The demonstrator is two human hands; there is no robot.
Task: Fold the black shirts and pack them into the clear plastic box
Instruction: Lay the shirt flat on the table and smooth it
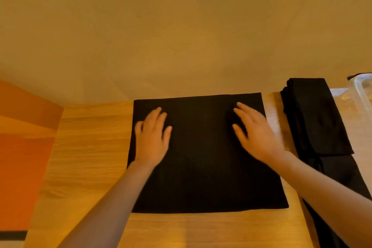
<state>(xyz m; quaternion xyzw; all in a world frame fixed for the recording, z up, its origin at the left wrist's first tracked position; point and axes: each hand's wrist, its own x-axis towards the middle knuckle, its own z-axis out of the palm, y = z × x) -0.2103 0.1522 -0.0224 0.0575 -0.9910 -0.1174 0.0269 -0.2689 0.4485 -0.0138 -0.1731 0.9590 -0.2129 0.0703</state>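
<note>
1. Shirt [205,159] in hand: one black shirt, already folded to a rough rectangle, lies flat on the wooden table [90,147] at centre frame, far edge close to the wall.
2. Left hand [152,137] lies palm down on the upper left part of the cloth, fingers straight and slightly spread. It grips nothing.
3. Right hand [255,133] is over the upper right part, fingers extended and also holding nothing. It is motion-blurred, so whether it presses the cloth or skims just above it cannot be told.
4. Step, by my reading: smoothing the fold before the next one.
5. To do it well: keep both palms flat and sweep from the middle toward the edges so no crease gets trapped. Square the corners before folding again, or the piece may not sit as neatly as the pile to the right.
6. Count, shirts: one under the hands. One folded stack [314,115] at right of frame, several layers, number not readable. More black fabric [342,177] lies under and below that stack, pieces uncountable.
7. Count, boxes: one clear plastic box [362,90], at the upper right edge, cut off by the frame. Contents not visible.
8. Count, hands: two, both bare.
</note>
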